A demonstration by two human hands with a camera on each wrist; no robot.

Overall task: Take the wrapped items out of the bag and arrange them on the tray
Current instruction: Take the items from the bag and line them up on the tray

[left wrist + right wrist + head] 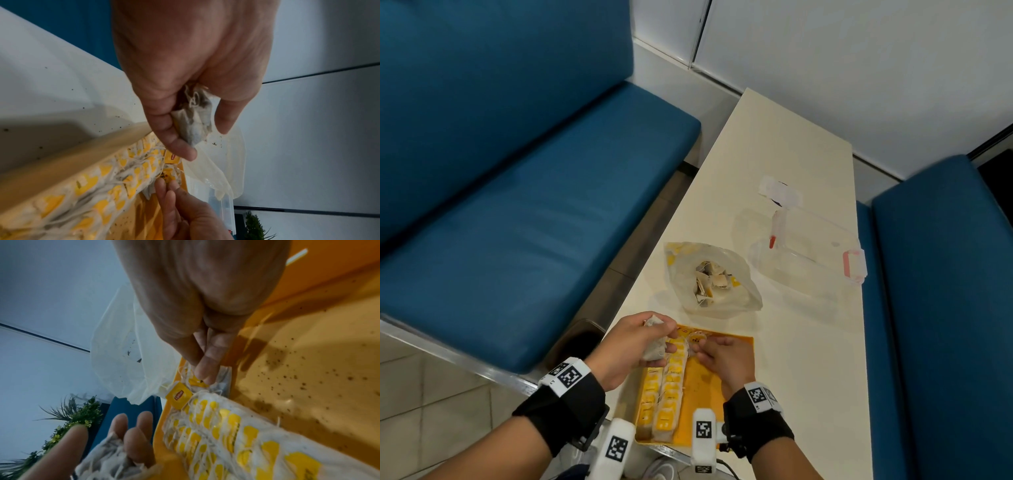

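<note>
An orange tray (709, 394) lies at the near end of the white table. Two rows of paper tea bags (671, 387) with yellow tags line its left side. My left hand (650, 339) hovers over the tray's far left corner and grips a small bunch of tea bags (195, 123). My right hand (205, 374) pinches one tea bag (223, 382) down at the far end of the rows, beside a loose yellow tag (179, 394). The clear plastic bag (709, 277) lies open beyond the tray, with several tea bags inside.
A clear plastic container (808, 253) with a pink latch sits at the right of the table (774, 154), its lid piece (780, 190) behind it. Blue benches (517, 205) flank the table on both sides. Tea dust speckles the tray's bare right half (308, 369).
</note>
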